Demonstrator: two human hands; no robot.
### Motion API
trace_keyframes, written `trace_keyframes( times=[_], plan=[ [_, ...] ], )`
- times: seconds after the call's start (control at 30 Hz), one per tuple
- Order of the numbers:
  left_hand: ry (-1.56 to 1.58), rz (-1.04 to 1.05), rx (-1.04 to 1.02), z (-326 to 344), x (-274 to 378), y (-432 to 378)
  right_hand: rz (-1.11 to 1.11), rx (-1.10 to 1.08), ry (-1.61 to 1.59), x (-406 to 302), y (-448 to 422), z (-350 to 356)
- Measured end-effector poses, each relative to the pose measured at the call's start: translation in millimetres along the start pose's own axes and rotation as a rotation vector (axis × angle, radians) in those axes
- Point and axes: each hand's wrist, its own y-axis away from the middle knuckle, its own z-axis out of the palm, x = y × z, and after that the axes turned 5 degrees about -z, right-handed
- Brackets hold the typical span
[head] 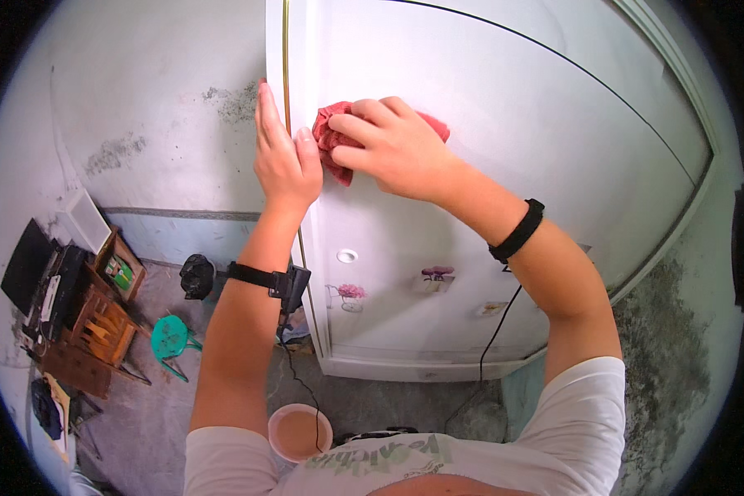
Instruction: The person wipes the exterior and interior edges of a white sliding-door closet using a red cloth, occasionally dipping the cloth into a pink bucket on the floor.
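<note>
A crumpled red cloth [335,130] is bunched under my right hand [397,142], which presses it to the upper part of a white wardrobe door [502,124]. The cloth lies close to the door's left frame, and one end sticks out past the knuckles. My left hand [285,149] rests against the wardrobe's left edge beside a gold-coloured strip [286,62]. Its fingers are straight and point up, with the thumb apart on the front frame. Lower on the door are a round recessed pull [347,255] and several flower stickers [351,291].
A pink basin of cloudy brown water [301,428] stands on the floor below. To the left are a green stool [169,338], a black bag [197,276] and wooden furniture [102,322] with a dark screen [28,266]. Cables [294,366] hang from both wrist straps. Dark stains mark the walls [115,154].
</note>
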Motion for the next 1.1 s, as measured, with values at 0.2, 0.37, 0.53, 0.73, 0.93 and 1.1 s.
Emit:
trace_keyframes(
  times=[0.2, 0.37, 0.53, 0.73, 0.93, 1.1],
  plan=[
    [0.006, -0.069, -0.035, -2, 5, -2, -0.036, 0.113, 0.122, 56, -28, -23],
    [0.064, -0.086, -0.019, -3, 5, -2, 0.203, 0.277, 0.170, 113, -82, -55],
    [0.166, -0.077, 0.017, -4, 5, -1, 0.267, 0.252, 0.091, 73, -52, -20],
    [0.231, -0.115, -0.019, -4, 5, -1, 0.077, -0.005, -0.088, -43, 23, 25],
    [0.034, -0.037, 0.002, -2, 1, 1, 0.000, -0.011, 0.007, -35, 34, 11],
    [0.042, -0.068, -0.016, -3, 4, 3, 0.348, 0.345, 0.213, 104, 67, -75]
  ],
)
